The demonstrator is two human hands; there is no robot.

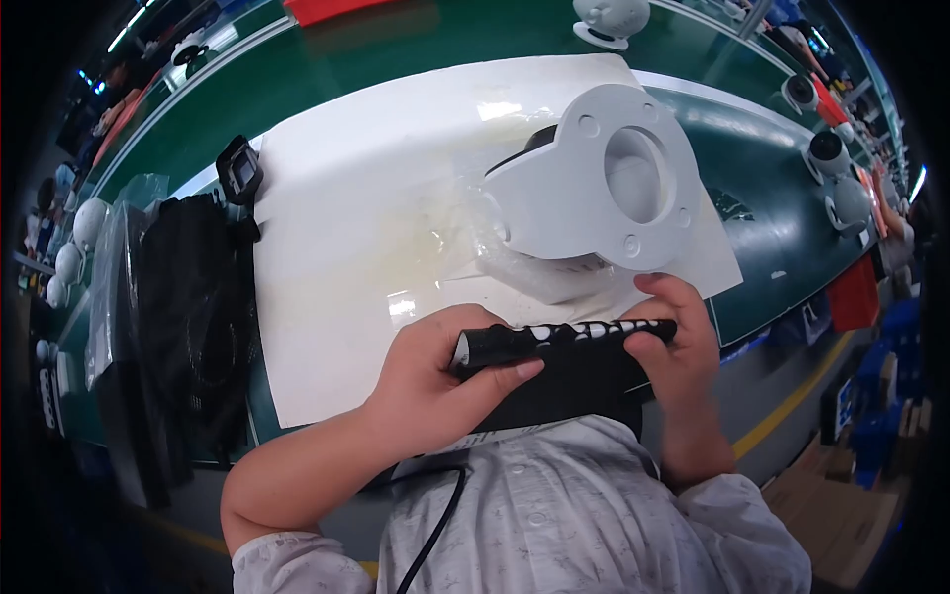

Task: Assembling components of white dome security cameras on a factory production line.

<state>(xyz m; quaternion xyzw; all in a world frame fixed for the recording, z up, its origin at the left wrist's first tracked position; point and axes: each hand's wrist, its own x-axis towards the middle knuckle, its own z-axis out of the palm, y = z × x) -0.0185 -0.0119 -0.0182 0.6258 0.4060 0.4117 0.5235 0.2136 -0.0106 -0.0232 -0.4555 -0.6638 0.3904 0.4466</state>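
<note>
Both my hands hold a long black piece with white patches [560,339] level in front of my body. My left hand [435,371] is closed round its left end, thumb along the near side. The fingers and thumb of my right hand [681,342] pinch its right end. Below it a dark flat area [584,381] shows; I cannot tell whether it belongs to the piece. Just beyond my hands a white housing with a round opening in its flat base [584,198] lies tipped over, on or against clear plastic wrap [529,282].
A white sheet [336,297] covers part of the green table [782,238]. At left are a small black frame-like part [238,170], a black bag [193,297] and clear plastic [114,287]. White camera-like units [612,20] stand at the back, with a red bin [854,294] at right.
</note>
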